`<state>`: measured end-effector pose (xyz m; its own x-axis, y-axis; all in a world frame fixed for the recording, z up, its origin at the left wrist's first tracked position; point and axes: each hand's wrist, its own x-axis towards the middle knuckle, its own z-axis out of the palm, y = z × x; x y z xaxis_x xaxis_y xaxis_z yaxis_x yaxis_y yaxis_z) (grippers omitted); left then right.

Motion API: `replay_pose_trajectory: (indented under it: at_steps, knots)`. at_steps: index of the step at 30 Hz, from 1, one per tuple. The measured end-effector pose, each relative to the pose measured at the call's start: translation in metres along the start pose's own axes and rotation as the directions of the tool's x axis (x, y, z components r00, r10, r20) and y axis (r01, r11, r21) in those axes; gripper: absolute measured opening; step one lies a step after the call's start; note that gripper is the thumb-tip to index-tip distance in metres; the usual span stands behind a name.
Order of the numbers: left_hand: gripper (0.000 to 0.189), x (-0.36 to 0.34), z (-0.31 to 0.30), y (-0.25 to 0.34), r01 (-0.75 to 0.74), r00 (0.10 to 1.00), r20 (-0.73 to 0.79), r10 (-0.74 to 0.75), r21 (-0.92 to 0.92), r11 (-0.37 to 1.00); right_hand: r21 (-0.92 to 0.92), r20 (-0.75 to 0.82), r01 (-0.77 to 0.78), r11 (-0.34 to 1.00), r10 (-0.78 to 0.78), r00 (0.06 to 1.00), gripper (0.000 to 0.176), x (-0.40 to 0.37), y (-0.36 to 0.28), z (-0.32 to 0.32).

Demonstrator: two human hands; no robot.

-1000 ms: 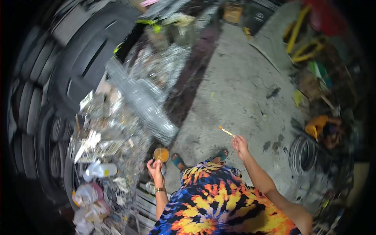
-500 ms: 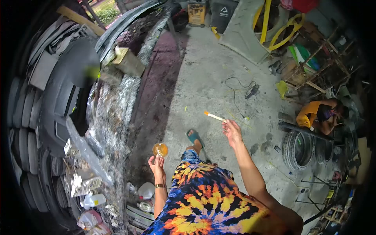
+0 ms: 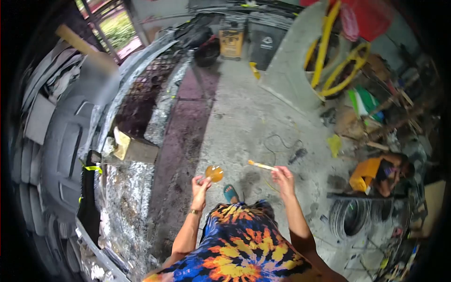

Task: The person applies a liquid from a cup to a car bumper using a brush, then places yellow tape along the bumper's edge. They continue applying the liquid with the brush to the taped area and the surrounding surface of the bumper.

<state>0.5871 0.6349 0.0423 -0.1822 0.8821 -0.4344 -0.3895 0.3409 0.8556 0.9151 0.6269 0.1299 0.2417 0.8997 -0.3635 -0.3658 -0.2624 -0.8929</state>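
My left hand (image 3: 201,185) is closed on the edge of a small round container of amber liquid (image 3: 214,173), held out in front of my body. A pale-handled paintbrush (image 3: 263,165) is pinched in my right hand (image 3: 283,178). Its orange-stained bristles point left, toward the container, with a gap between the two. Below both hands is the concrete floor (image 3: 239,127), where my sandalled foot (image 3: 230,193) shows.
At left runs a silvery, stained bench (image 3: 127,202) with a box (image 3: 136,149) on it. Stacked tires (image 3: 350,217) and a seated person (image 3: 383,174) are at right. A corded tool (image 3: 297,155) lies on the floor. A large pale panel (image 3: 293,80) leans ahead.
My left hand has moved forward and right with the container, closer to the brush. The whole view has shifted forward, and the brush now lies flatter.
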Motion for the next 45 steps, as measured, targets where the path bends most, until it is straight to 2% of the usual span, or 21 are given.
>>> replay_pose_trajectory:
  at_steps: [2,4,7,8,12,15,16,19,21,24,25,30,32,34,36,38,40,42,45]
  knots:
    - [0.044,0.04,0.028,0.016,0.017,0.999,0.027,-0.018,0.026,1.0,0.026,0.0,0.024,0.999,-0.024,1.0,0.016,0.041,-0.015,0.008]
    - [0.043,0.073,0.06,0.034,0.035,0.998,0.052,-0.034,-0.026,0.999,0.038,-0.058,0.049,0.998,-0.046,0.997,0.017,0.083,-0.023,0.011]
    - [0.041,0.126,0.102,0.052,0.036,0.998,0.047,-0.033,-0.055,0.998,0.064,-0.062,0.084,0.994,-0.08,0.995,0.018,0.151,-0.053,0.024]
    - [0.049,0.144,0.115,0.057,0.035,0.999,0.034,-0.033,-0.059,0.998,0.07,-0.044,0.083,0.994,-0.08,0.996,0.018,0.176,-0.065,0.029]
    - [0.051,0.206,0.167,0.09,-0.014,1.0,0.018,0.017,-0.113,0.994,0.029,0.036,0.18,0.983,-0.181,0.983,0.019,0.279,-0.12,0.048]
    - [0.049,0.241,0.2,0.116,-0.082,0.995,-0.061,0.076,-0.104,0.991,-0.039,0.164,0.238,0.97,-0.229,0.96,0.018,0.344,-0.172,0.07]
    - [0.047,0.27,0.212,0.124,-0.086,0.99,-0.121,0.071,-0.125,0.988,-0.148,0.214,0.279,0.949,-0.245,0.946,0.016,0.379,-0.208,0.092]
    - [0.046,0.306,0.231,0.138,-0.122,0.98,-0.179,0.089,-0.179,0.976,-0.114,0.329,0.286,0.951,-0.236,0.914,0.015,0.445,-0.235,0.12]
    - [0.041,0.323,0.244,0.153,-0.131,0.971,-0.227,0.075,-0.244,0.961,-0.082,0.426,0.268,0.96,-0.209,0.88,0.014,0.483,-0.247,0.145]
    - [0.037,0.354,0.259,0.175,-0.153,0.957,-0.283,0.058,-0.327,0.933,0.004,0.487,0.222,0.975,-0.195,0.851,0.013,0.539,-0.252,0.192]
    - [0.038,0.367,0.261,0.18,-0.172,0.951,-0.299,0.073,-0.319,0.932,0.023,0.5,0.164,0.986,-0.153,0.852,0.013,0.555,-0.254,0.209]
    - [0.041,0.443,0.258,0.204,-0.232,0.924,-0.363,0.124,-0.269,0.935,0.078,0.609,0.081,0.994,-0.111,0.785,0.016,0.621,-0.268,0.298]
    - [0.041,0.474,0.252,0.213,-0.304,0.898,-0.382,0.219,-0.178,0.936,0.055,0.635,0.061,0.997,-0.082,0.769,0.018,0.639,-0.275,0.328]
    - [0.041,0.501,0.253,0.231,-0.285,0.901,-0.384,0.2,-0.179,0.942,0.094,0.669,0.065,0.993,-0.111,0.735,0.02,0.66,-0.286,0.356]
    - [0.041,0.531,0.25,0.241,-0.265,0.905,-0.382,0.189,-0.157,0.951,0.055,0.672,0.078,0.995,-0.095,0.735,0.02,0.684,-0.294,0.381]
    - [0.044,0.554,0.249,0.25,-0.263,0.898,-0.405,0.172,-0.181,0.948,0.114,0.705,0.105,0.988,-0.155,0.692,0.02,0.707,-0.294,0.397]
    - [0.045,0.57,0.253,0.265,-0.253,0.893,-0.424,0.151,-0.195,0.948,0.089,0.68,0.095,0.992,-0.13,0.722,0.017,0.722,-0.299,0.419]
    - [0.044,0.581,0.258,0.277,-0.239,0.883,-0.45,0.134,-0.186,0.953,0.172,0.666,0.004,0.985,-0.119,0.736,0.015,0.739,-0.298,0.439]
    - [0.042,0.593,0.267,0.294,-0.254,0.859,-0.501,0.107,-0.234,0.939,0.149,0.666,-0.084,0.985,-0.037,0.745,0.015,0.767,-0.29,0.478]
